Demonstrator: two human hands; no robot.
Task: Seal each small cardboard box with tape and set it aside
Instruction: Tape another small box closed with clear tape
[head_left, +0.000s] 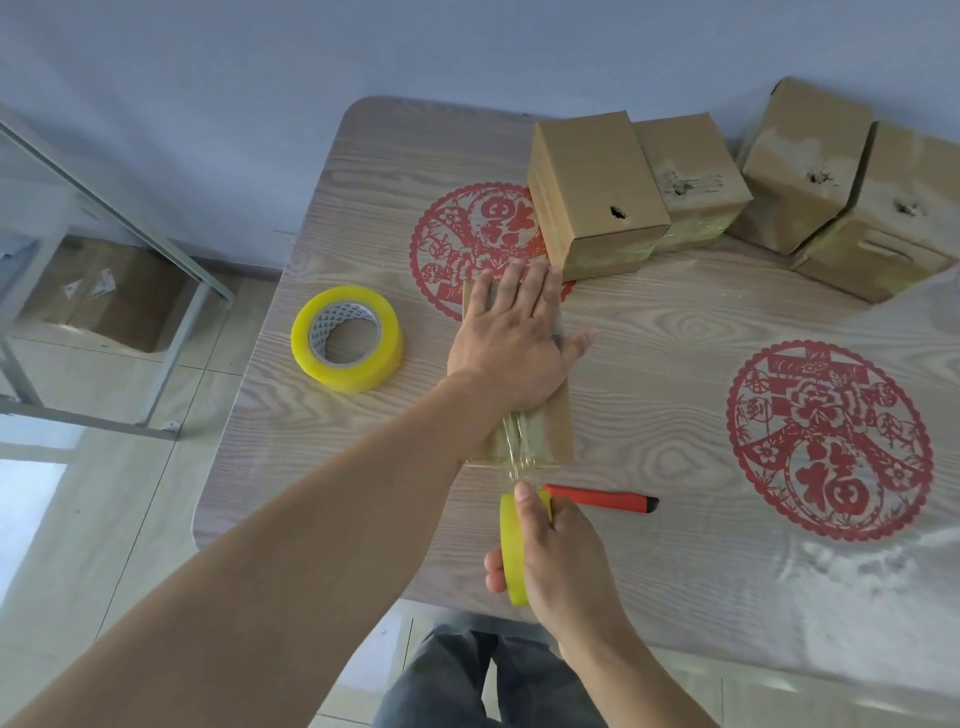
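Left hand (511, 332) spread flat, pressing on box (550, 431); right hand (558, 556) grips tape roll (514, 551) just nearer than box.

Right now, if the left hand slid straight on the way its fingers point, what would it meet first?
Probably the nearest upright cardboard box, just past the left hand's fingertips; the gap looks small, though depth is unclear.
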